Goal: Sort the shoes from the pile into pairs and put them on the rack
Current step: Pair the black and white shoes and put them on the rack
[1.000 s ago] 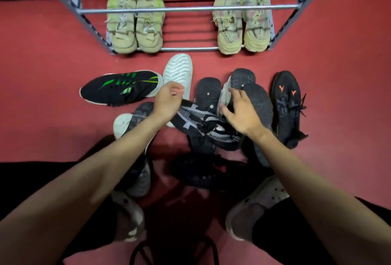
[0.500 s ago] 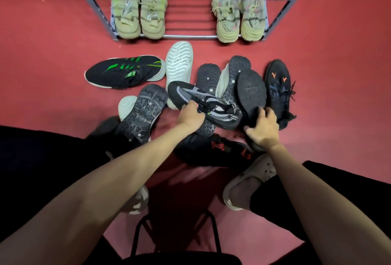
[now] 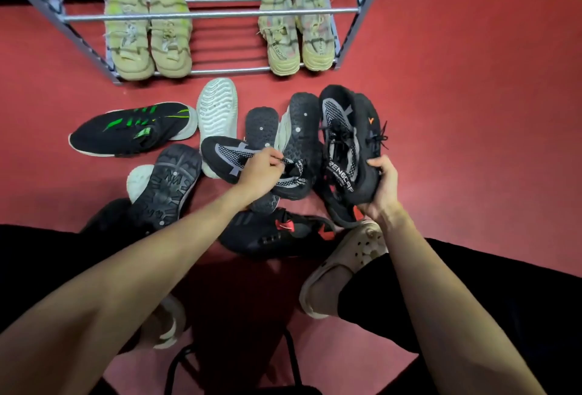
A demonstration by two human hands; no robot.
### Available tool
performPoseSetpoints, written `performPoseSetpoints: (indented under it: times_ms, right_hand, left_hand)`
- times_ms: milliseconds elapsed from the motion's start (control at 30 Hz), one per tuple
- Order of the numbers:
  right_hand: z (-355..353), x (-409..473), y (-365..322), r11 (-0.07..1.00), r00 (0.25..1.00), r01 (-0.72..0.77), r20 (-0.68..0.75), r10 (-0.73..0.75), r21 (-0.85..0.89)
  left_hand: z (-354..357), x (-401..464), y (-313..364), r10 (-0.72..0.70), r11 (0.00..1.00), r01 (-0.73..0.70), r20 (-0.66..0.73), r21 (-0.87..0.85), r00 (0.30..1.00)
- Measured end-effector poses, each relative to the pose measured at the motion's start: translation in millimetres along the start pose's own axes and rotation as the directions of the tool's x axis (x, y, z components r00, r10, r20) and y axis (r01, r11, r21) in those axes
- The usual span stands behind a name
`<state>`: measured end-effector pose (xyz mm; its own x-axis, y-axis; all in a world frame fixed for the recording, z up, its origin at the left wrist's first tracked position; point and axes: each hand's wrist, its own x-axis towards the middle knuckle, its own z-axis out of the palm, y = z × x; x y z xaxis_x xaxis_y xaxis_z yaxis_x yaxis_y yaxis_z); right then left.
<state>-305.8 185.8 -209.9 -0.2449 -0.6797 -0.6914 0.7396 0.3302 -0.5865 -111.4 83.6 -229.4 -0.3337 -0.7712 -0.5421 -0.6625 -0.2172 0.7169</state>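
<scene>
A pile of dark shoes lies on the red floor before the metal rack [image 3: 208,13]. My left hand [image 3: 263,170] grips a black-and-grey knit sneaker [image 3: 226,156] at its tongue, in the middle of the pile. My right hand [image 3: 382,188] holds the matching black-and-grey sneaker [image 3: 341,142] by its heel, tilted up on the right. Behind that one lies a black shoe with an orange mark [image 3: 370,120], mostly hidden. Two yellow-beige pairs stand on the rack's bottom shelf, one pair on the left [image 3: 148,32] and one on the right [image 3: 297,27].
A black shoe with green stripes [image 3: 126,131] lies at the left. A white sole [image 3: 217,107] and several dark soles [image 3: 171,185] face up. A black shoe with red patches [image 3: 277,234] lies near my beige clog [image 3: 343,263]. A stool frame shows below.
My right hand has lifted the second black-and-grey sneaker out of the pile and turned it upper side up. My left hand stays closed on the first one.
</scene>
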Motion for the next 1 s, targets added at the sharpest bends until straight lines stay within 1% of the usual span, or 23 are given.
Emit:
performPoseSetpoints:
  times_ms: [67, 100, 167, 233, 333, 400, 500, 567, 633, 700, 733, 767, 800, 867, 900, 933, 967, 1000]
  right_hand:
    - [-1, -4, -3, 0.996, 0.998, -0.027, 0.066, 0.022, 0.084]
    - [0, -7, -3, 0.995, 0.995, -0.043, 0.090, 0.035, 0.090]
    - [3, -9, -2, 0.995, 0.991, -0.071, 0.116, 0.063, 0.065]
    - [6, -12, -1, 0.994, 0.985, -0.104, 0.141, 0.099, 0.029]
    - [10, -14, 0, 0.979, 0.964, -0.201, 0.174, 0.201, -0.016]
    - [11, -14, 0, 0.957, 0.939, -0.284, 0.189, 0.289, -0.054]
    - [13, -12, 0, 0.941, 0.927, -0.318, 0.172, 0.335, -0.117]
    - [19, -13, -1, 0.951, 0.939, -0.273, 0.174, 0.297, -0.145]
    - [30, -15, -4, 0.957, 0.960, -0.169, 0.180, 0.213, -0.234]
    - [38, -10, -4, 0.900, 0.984, -0.006, 0.156, 0.082, -0.436]
    - [39, -6, -4, 0.855, 0.993, 0.064, 0.114, -0.006, -0.514]
    - [39, -2, -3, 0.822, 0.994, 0.105, 0.066, -0.082, -0.559]
    - [39, 2, -3, 0.803, 0.990, 0.132, 0.032, -0.140, -0.581]
    - [38, 6, -2, 0.782, 0.974, 0.176, -0.010, -0.227, -0.598]
    - [37, 7, -2, 0.783, 0.965, 0.194, -0.030, -0.262, -0.591]
    - [35, 8, -2, 0.794, 0.956, 0.206, -0.054, -0.287, -0.572]
    - [33, 9, -3, 0.807, 0.948, 0.213, -0.082, -0.306, -0.550]
    - [30, 10, -4, 0.818, 0.941, 0.218, -0.107, -0.321, -0.532]
  left_hand:
    - [0, 1, 4, -0.021, 0.990, 0.019, -0.010, -0.139, 1.000]
    - [-2, 2, 6, -0.030, 0.982, 0.026, -0.017, -0.189, 0.999]
    - [-4, 1, 10, -0.046, 0.962, 0.041, -0.013, -0.270, 0.999]
    - [-7, -3, 16, -0.045, 0.949, 0.045, 0.008, -0.313, 0.999]
    - [-12, -5, 25, -0.020, 0.920, 0.034, 0.039, -0.390, 0.999]
    - [-20, 0, 27, -0.021, 0.895, 0.030, 0.027, -0.446, 0.999]
    - [-32, 10, 25, -0.061, 0.826, 0.039, -0.020, -0.563, 0.998]
    - [-35, 11, 24, -0.109, 0.824, 0.060, -0.055, -0.563, 0.993]
    - [-37, 12, 21, -0.127, 0.843, 0.059, -0.091, -0.535, 0.988]
    - [-39, 15, 18, -0.146, 0.822, 0.073, -0.085, -0.565, 0.986]
    - [-40, 15, 18, -0.150, 0.801, 0.081, -0.068, -0.594, 0.986]
    - [-37, 13, 18, -0.154, 0.784, 0.089, -0.055, -0.615, 0.987]
    - [-33, 9, 18, -0.170, 0.790, 0.103, -0.055, -0.605, 0.984]
    - [-12, 2, 7, -0.241, 0.868, 0.168, -0.100, -0.467, 0.965]
    - [0, -2, 0, -0.283, 0.891, 0.226, -0.093, -0.394, 0.954]
    - [9, -11, -3, -0.337, 0.888, 0.301, -0.048, -0.347, 0.940]
    - [19, -18, -4, -0.385, 0.864, 0.372, 0.030, -0.339, 0.922]
    - [27, -24, -2, -0.432, 0.817, 0.446, 0.124, -0.365, 0.893]
